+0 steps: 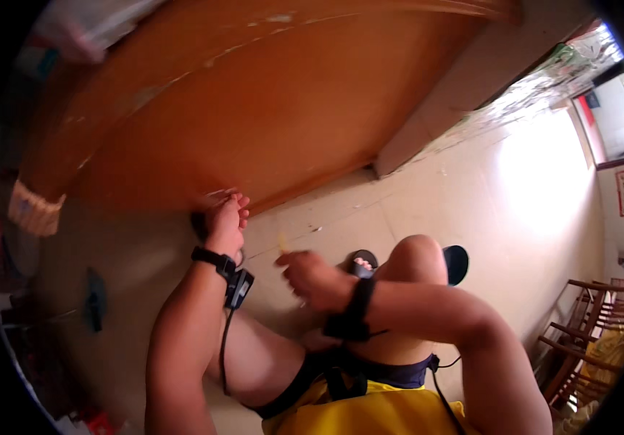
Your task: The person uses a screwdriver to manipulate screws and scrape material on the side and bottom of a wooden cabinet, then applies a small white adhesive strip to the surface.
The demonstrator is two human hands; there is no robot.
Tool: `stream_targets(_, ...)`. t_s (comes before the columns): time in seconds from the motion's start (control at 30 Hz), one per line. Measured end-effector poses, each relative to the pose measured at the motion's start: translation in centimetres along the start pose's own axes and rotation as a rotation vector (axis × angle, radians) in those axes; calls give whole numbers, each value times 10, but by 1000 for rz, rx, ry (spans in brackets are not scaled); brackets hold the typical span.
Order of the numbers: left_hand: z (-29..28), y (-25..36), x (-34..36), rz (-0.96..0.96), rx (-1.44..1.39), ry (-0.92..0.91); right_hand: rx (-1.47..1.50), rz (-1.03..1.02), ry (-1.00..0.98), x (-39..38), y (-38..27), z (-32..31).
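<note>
My left hand (226, 221) is at the lower edge of an orange-brown wooden panel (275, 109), its fingers bent and drawn together. A thin pale streak shows at the fingertips, too small and blurred to name. To the right and a little nearer, my right hand (315, 279) hangs over the floor between my knees, apart from the panel. Its fingers are curled in and slightly smeared by motion. A faint thin yellow sliver (283, 242) shows just above the fingertips; what the fingers grip is hidden. Black straps with small devices circle both wrists.
Pale floor tiles (471, 174) spread below, with small bits of debris. My sandalled foot (362, 262) stands beyond the right hand. Wooden chairs (587, 341) are at the right, a teal object (94, 301) lies at the left. Peeling foil-like covering (536, 83) lines the upper right.
</note>
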State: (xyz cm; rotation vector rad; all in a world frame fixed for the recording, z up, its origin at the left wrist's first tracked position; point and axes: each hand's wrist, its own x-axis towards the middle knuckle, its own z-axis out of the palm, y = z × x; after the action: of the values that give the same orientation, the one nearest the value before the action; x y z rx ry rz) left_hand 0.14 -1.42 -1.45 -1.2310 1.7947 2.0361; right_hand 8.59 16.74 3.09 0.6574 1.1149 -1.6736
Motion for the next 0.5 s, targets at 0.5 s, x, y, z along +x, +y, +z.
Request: stream_targets(0.5, 0, 13, -4, 28, -138, -97, -454, -315, 81, 34, -38, 19)
